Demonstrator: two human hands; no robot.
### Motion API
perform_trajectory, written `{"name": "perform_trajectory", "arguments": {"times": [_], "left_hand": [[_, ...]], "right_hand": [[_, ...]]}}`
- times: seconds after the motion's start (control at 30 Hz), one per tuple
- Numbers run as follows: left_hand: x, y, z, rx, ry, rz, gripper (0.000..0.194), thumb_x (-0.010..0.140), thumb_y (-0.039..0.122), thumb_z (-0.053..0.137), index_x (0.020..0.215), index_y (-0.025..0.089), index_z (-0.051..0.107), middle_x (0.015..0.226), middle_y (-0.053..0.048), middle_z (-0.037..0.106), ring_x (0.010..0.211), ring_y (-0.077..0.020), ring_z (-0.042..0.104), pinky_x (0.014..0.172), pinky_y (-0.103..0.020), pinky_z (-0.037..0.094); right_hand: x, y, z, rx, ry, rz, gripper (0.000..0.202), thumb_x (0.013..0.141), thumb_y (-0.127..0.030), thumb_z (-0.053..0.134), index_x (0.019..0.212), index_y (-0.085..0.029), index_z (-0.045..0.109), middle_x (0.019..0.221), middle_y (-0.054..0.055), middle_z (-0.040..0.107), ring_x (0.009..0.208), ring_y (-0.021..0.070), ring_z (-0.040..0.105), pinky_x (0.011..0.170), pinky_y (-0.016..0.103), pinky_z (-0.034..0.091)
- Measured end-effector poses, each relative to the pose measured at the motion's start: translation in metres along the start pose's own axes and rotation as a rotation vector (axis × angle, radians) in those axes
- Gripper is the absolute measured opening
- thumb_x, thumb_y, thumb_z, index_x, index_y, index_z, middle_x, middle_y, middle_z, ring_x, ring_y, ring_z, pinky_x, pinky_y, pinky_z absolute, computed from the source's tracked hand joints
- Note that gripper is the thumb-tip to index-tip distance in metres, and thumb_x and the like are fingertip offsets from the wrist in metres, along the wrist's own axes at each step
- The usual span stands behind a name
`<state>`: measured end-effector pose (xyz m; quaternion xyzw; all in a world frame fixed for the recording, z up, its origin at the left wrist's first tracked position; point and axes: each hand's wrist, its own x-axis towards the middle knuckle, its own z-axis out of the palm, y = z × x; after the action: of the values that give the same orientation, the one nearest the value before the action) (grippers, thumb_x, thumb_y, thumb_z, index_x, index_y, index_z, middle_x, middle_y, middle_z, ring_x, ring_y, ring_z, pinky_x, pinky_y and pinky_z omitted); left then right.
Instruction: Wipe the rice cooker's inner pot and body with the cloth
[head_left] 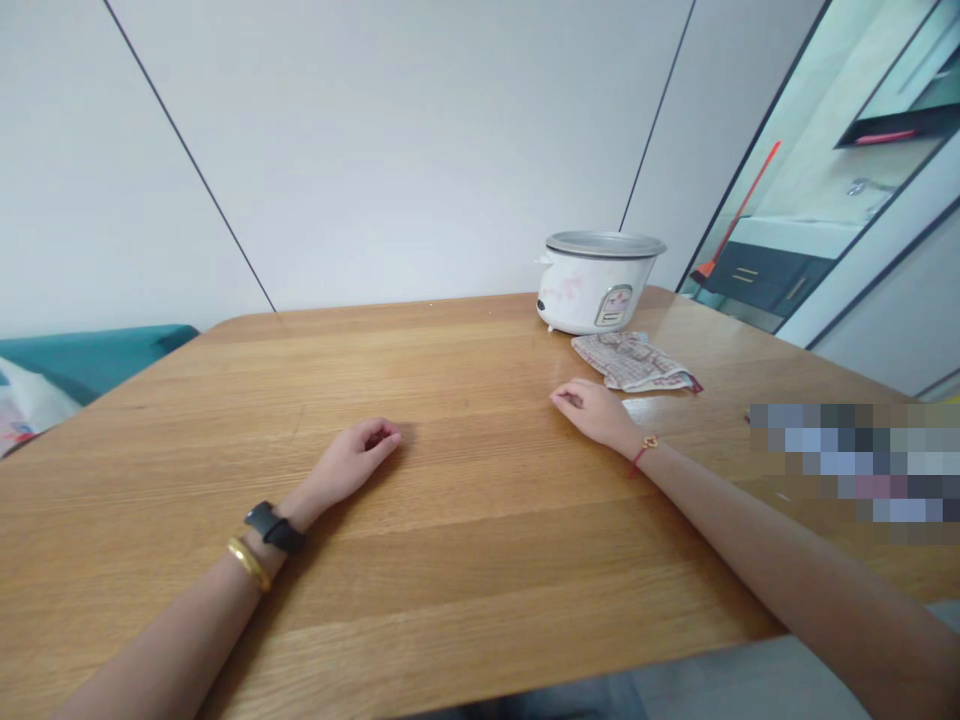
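Note:
My left hand [355,460] rests on the wooden table [450,540], fingers curled in and closed, with nothing visible in them. To the right, my right hand [594,408] also lies on the wood with its fingers curled together, and nothing shows in its grip. Just beyond my right hand is a folded patterned cloth [634,361], not held. A white rice cooker [592,290] with a grey rim stands upright behind the cloth, near the table's far edge.
A pale panelled wall [375,150] rises behind the table. A teal seat [112,365] and a white bag [30,400] are at the left. An orange broom [739,215] leans in the doorway at the right. A pixelated patch covers the right side of the table.

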<state>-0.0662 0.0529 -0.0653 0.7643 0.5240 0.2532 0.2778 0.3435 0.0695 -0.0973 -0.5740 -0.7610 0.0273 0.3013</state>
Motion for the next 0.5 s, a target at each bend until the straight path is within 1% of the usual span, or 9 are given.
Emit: {"name": "perform_trajectory", "arguments": {"times": [0.2, 0.5], "left_hand": [[0.0008, -0.0012, 0.0, 0.017, 0.005, 0.019, 0.041, 0.087, 0.058, 0.052, 0.084, 0.019, 0.066, 0.08, -0.005, 0.069, 0.075, -0.0219, 0.061, 0.07, -0.033, 0.047], [0.0001, -0.0025, 0.0002, 0.013, 0.004, 0.009, 0.042, 0.087, 0.059, 0.052, 0.084, 0.019, 0.065, 0.081, -0.005, 0.069, 0.076, -0.0222, 0.061, 0.07, -0.033, 0.048]], "right_hand": [[-0.0001, -0.0007, -0.0002, -0.009, 0.008, -0.002, 0.025, 0.094, -0.033, 0.051, 0.084, -0.021, 0.07, 0.088, 0.006, 0.072, 0.075, 0.0179, 0.061, 0.069, 0.031, 0.043], [-0.0004, -0.0015, -0.0007, 0.012, 0.006, -0.006, 0.024, 0.094, -0.032, 0.05, 0.085, -0.021, 0.069, 0.091, 0.006, 0.072, 0.079, 0.0189, 0.063, 0.074, 0.032, 0.046]]}}
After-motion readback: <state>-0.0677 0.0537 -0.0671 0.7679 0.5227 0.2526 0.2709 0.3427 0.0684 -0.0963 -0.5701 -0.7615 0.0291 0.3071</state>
